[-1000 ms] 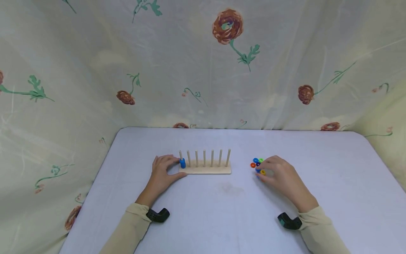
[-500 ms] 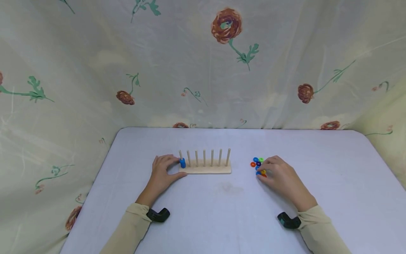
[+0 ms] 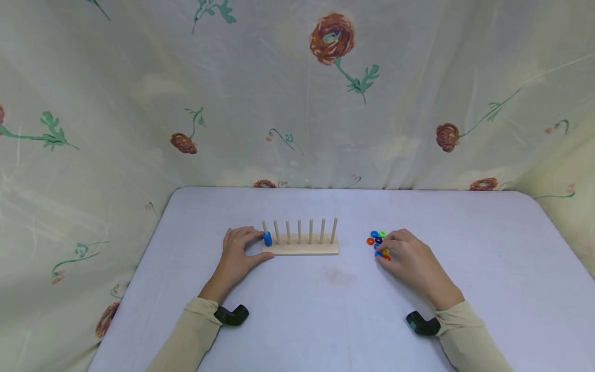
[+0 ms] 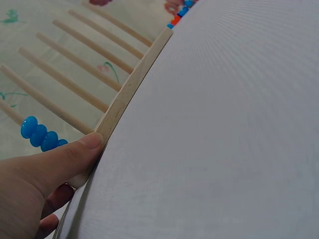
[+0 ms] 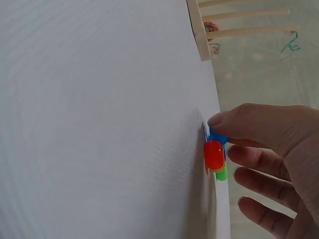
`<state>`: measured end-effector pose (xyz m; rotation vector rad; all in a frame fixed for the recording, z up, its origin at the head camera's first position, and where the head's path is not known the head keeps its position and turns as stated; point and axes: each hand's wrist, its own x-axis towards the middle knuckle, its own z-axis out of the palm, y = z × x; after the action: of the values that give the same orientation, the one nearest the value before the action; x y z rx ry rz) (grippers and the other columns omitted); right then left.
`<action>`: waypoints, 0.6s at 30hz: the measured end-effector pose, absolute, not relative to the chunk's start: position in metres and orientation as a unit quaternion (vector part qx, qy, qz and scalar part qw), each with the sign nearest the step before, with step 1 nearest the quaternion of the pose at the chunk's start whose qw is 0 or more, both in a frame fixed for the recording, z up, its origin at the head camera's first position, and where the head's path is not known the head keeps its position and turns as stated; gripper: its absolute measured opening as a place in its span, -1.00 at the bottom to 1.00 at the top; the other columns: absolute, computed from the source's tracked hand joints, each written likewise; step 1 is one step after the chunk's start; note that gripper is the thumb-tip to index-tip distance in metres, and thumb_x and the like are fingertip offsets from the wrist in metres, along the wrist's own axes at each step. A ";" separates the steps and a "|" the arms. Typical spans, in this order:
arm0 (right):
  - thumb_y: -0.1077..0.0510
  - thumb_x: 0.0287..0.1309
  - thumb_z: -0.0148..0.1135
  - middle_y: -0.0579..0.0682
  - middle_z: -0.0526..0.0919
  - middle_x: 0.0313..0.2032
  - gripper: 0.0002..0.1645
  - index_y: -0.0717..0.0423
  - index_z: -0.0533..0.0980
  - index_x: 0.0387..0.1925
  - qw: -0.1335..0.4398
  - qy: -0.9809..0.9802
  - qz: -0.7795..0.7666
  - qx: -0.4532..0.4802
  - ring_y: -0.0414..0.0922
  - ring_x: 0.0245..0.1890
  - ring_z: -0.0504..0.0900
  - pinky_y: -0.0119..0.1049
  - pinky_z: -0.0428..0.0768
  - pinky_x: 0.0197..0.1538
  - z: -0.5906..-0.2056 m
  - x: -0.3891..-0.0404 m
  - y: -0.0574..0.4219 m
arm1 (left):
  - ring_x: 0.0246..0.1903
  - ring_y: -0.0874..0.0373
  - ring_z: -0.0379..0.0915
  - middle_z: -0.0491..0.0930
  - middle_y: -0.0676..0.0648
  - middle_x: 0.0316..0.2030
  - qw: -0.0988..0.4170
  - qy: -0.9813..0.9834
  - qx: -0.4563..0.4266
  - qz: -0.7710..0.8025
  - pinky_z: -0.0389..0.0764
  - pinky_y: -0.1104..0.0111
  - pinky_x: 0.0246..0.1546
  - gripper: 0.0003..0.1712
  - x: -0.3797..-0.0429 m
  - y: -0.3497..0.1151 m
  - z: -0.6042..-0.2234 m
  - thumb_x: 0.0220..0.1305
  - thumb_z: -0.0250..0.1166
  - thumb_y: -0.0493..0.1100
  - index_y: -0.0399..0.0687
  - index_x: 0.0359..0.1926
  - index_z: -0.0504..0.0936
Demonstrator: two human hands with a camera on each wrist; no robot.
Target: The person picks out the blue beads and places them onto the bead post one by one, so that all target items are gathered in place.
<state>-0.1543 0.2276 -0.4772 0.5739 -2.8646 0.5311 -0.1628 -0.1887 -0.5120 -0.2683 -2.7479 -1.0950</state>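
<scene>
My left hand (image 3: pixel 236 254) grips the left end of a wooden peg rack (image 3: pixel 307 249), thumb on the front edge of its base. Several blue rings (image 4: pixel 39 135) are stacked on the leftmost peg; the other pegs are bare. Over to the right, my right hand (image 3: pixel 411 258) is at a small cluster of rings, pinching a blue ring (image 5: pixel 218 135) with its thumb on it. A red ring (image 5: pixel 214 156) lies right beside that one. Around them are an orange-red ring (image 3: pixel 370 241), a purple ring (image 3: pixel 378 240), a green ring (image 3: pixel 382 234) and a yellow ring (image 3: pixel 386 251), partly covered by the fingers.
Everything stands on a table with a white cover (image 3: pixel 297 315). A flower-patterned curtain (image 3: pixel 260 93) hangs behind and at the sides. Black wrist devices, one of them a left one (image 3: pixel 231 314), sit at both sleeves.
My right thumb and fingers have shifted slightly over the near side of the ring cluster, and the red ring there has come into sight. The left hand and rack stay put.
</scene>
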 end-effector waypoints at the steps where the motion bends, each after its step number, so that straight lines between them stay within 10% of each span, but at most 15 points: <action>1: 0.10 0.03 0.61 0.05 0.72 -0.12 -0.79 0.08 0.78 -0.29 0.087 -0.961 0.177 0.192 0.01 -0.01 0.64 0.03 0.72 0.08 -0.477 -0.154 0.227 | 0.37 -0.20 0.37 0.61 -0.24 0.24 0.086 -0.922 -0.090 -0.366 -0.15 -0.28 0.58 -0.32 -0.163 -0.189 -0.512 -0.02 0.67 0.02 -0.11 0.13 0.72; 18: 0.10 0.09 0.57 -0.01 0.80 -0.23 -0.75 0.02 0.76 -0.17 0.125 -0.947 0.206 0.212 -0.05 -0.20 0.75 -0.02 0.76 -0.13 -0.466 -0.150 0.227 | 0.36 -0.21 0.37 0.61 -0.25 0.24 0.085 -0.923 -0.089 -0.364 -0.14 -0.29 0.57 -0.32 -0.162 -0.188 -0.511 -0.01 0.67 0.02 -0.12 0.14 0.71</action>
<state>-0.1498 0.2269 -0.4660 0.6174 -2.7593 0.6015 -0.1622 -0.1879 -0.5108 -0.2650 -2.7525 -1.0860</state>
